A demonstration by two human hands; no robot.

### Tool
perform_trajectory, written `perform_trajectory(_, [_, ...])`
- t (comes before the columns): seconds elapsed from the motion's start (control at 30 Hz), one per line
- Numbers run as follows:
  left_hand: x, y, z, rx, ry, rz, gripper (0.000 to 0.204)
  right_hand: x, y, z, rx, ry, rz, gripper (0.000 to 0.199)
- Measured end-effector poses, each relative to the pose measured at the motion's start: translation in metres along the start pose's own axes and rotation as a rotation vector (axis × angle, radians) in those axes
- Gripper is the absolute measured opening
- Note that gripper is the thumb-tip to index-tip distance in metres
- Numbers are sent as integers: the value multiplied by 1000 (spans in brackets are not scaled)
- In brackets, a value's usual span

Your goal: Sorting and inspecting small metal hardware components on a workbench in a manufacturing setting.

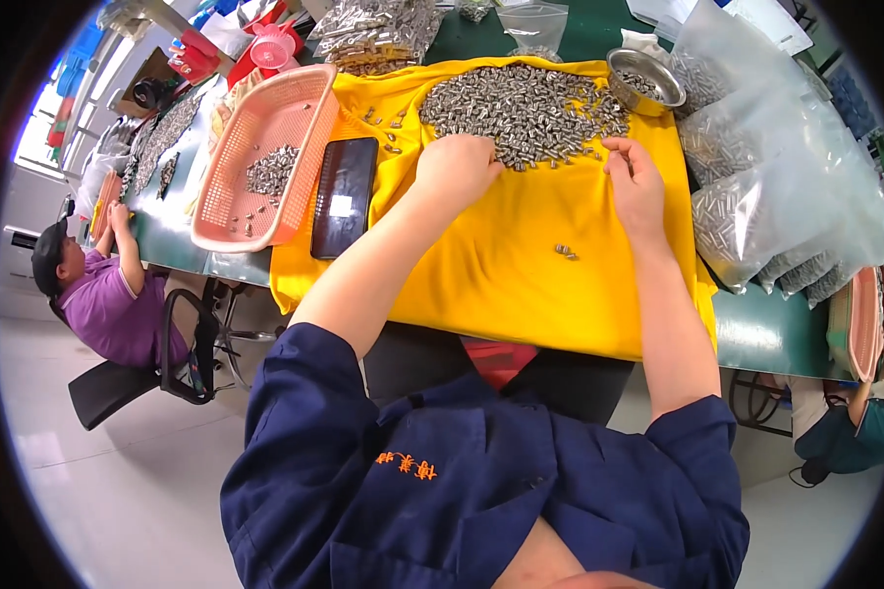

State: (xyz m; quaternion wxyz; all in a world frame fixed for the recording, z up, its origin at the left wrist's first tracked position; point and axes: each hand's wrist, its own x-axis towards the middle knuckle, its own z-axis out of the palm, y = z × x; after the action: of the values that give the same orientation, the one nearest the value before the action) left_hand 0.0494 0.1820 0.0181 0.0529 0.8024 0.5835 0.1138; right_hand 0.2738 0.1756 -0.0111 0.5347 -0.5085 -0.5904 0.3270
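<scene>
A broad pile of small silvery metal cylinders (521,108) lies on a yellow cloth (442,285). At the pile's near edge is my left hand (459,169), its fingers curled in and their tips against the parts; anything inside them is hidden. My right hand (638,191) is at the pile's right near corner, thumb and forefinger bent toward each other. Whether a part sits between those fingertips is too small to tell. Between my forearms, a few loose metal cylinders (566,251) lie apart on the cloth.
Left of the pile are a black phone (345,196) and a pink basket (206,211) with some parts. A metal bowl (670,86) stands at the back right, beside bulky clear bags (746,147) of parts. Seated people (118,304) work at left and far right.
</scene>
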Motion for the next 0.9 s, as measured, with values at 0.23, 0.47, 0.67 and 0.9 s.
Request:
perform_trajectory(0.23, [3, -2, 3, -91, -28, 113, 13, 1, 1, 0, 4, 50, -36, 14])
perform_trajectory(0.47, [0, 0, 5, -283, 57, 127, 11, -6, -5, 2, 27, -25, 58, 15])
perform_trajectory(0.67, [11, 26, -4, -1497, -392, -91, 11, -12, -17, 0, 74, -39, 54, 14])
perform_trajectory(0.9, [13, 28, 17, -1638, -271, -147, 15, -10, -23, 2, 307, -267, 158, 7])
